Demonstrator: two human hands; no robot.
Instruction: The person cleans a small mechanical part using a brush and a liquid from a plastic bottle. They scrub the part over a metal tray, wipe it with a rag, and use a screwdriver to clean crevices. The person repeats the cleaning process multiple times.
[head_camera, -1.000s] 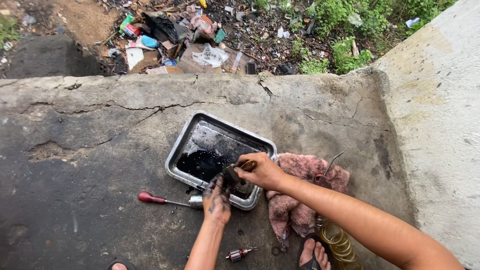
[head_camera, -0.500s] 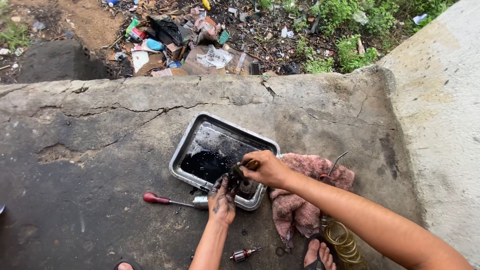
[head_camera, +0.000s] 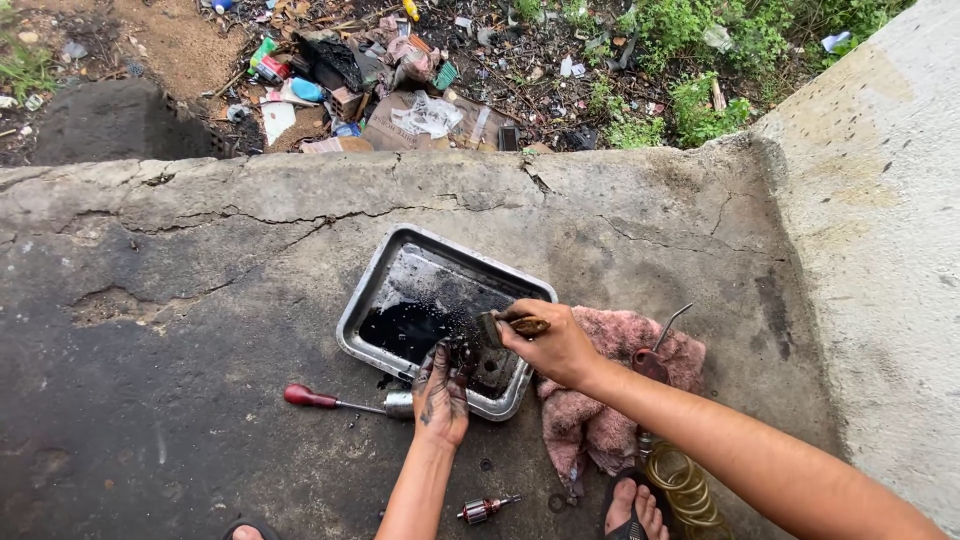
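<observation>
A metal tray (head_camera: 372, 290) with black oily liquid lies on the cracked concrete slab. My left hand (head_camera: 442, 392), smeared with black grime, grips a small dark greasy part (head_camera: 462, 352) over the tray's near edge. My right hand (head_camera: 553, 343) holds a brush with a wooden handle (head_camera: 510, 325) and presses its bristles against that part. Both hands meet above the tray's front right corner.
A red-handled screwdriver (head_camera: 335, 400) lies left of my left hand. A pink rag (head_camera: 610, 425) with a metal tool on it lies right of the tray. A small motor armature (head_camera: 484, 510), a coiled yellowish hose (head_camera: 688, 482) and my sandalled foot (head_camera: 633, 509) are near. Litter lies beyond the slab's far edge.
The view has shifted slightly. My hands stay over the tray's near corner, with the brush working on the part; my right hand has moved a little to the right.
</observation>
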